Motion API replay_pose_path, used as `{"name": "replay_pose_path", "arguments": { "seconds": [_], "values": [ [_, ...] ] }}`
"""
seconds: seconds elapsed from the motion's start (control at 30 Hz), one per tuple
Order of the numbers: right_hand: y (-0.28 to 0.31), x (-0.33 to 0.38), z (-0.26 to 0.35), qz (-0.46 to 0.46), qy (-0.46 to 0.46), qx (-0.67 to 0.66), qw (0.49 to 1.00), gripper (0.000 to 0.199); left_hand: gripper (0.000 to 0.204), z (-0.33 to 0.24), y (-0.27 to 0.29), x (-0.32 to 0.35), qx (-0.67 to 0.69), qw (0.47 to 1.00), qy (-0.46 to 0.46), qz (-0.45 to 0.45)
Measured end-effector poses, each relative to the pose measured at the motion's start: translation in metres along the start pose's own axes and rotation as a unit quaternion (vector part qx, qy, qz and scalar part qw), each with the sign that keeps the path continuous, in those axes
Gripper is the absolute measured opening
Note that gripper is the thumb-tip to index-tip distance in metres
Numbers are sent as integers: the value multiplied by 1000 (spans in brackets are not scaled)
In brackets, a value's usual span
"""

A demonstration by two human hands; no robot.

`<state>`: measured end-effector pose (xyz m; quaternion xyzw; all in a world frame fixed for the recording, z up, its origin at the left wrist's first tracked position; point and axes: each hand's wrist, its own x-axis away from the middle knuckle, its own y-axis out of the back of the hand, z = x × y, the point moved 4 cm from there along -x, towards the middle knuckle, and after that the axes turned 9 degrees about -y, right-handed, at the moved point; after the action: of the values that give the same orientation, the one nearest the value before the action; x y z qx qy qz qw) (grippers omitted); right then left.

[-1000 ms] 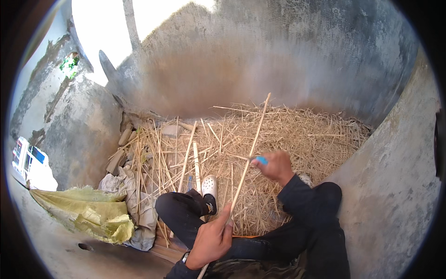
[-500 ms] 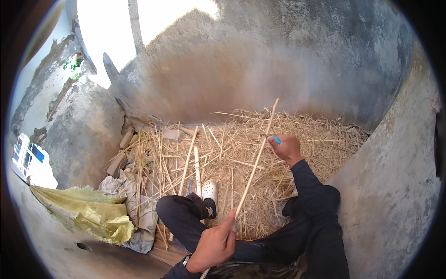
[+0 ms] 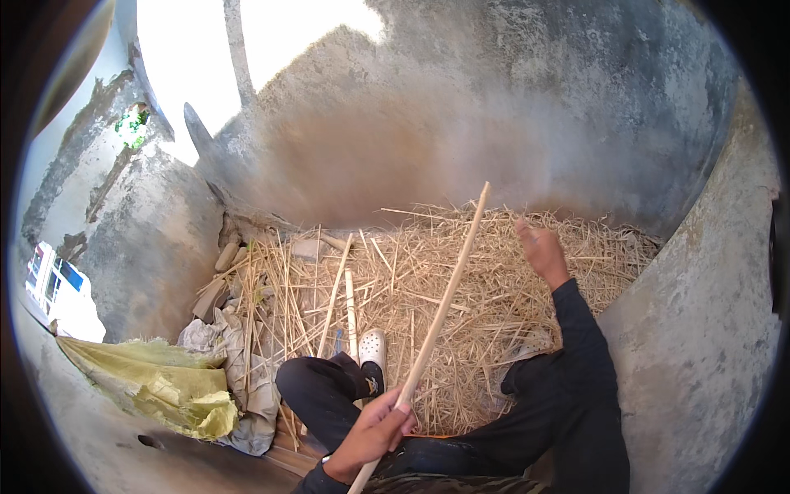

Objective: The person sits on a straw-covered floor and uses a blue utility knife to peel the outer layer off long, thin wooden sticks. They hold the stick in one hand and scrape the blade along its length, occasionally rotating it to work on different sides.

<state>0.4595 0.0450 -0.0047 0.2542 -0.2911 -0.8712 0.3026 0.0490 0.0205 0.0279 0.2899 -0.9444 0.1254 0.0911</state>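
Observation:
My left hand (image 3: 374, 436) is closed round a long pale strip of bamboo or wood (image 3: 444, 309), low in front of my lap. The strip slants up and away to the right, its far tip free in the air above the straw-like shavings. Right of that tip, my raised right hand (image 3: 545, 253) stands apart from the strip. Its fingers are curled and somewhat blurred; whatever they hold is hidden. Beneath both hands spreads a thick heap of dry shavings (image 3: 485, 354).
Loose long strips (image 3: 337, 284) lie left of the heap. A yellowish woven sack (image 3: 156, 383) and a grey cloth (image 3: 259, 403) are at the left. My foot in a white clog (image 3: 373, 347) rests among the shavings. Concrete walls (image 3: 494, 107) stand ahead and at the right.
My right hand has moved right, off the strip, and the blue piece in it no longer shows. The strip's near part has come up closer, still in my left hand.

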Motion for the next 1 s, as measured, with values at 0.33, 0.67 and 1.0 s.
{"name": "replay_pose_path", "arguments": {
  "seconds": [0.33,0.67,1.0],
  "values": [
    [-56,101,94,35,184,27,982,70,51,-15,-2,-16,-28,998,-31,-40],
    [-57,81,83,47,142,62,987,66,51,-18,-4,-12,-73,994,-73,-32],
    [-59,62,59,18,94,60,994,70,51,-10,-5,1,-137,987,-81,-17]
  ]
}}
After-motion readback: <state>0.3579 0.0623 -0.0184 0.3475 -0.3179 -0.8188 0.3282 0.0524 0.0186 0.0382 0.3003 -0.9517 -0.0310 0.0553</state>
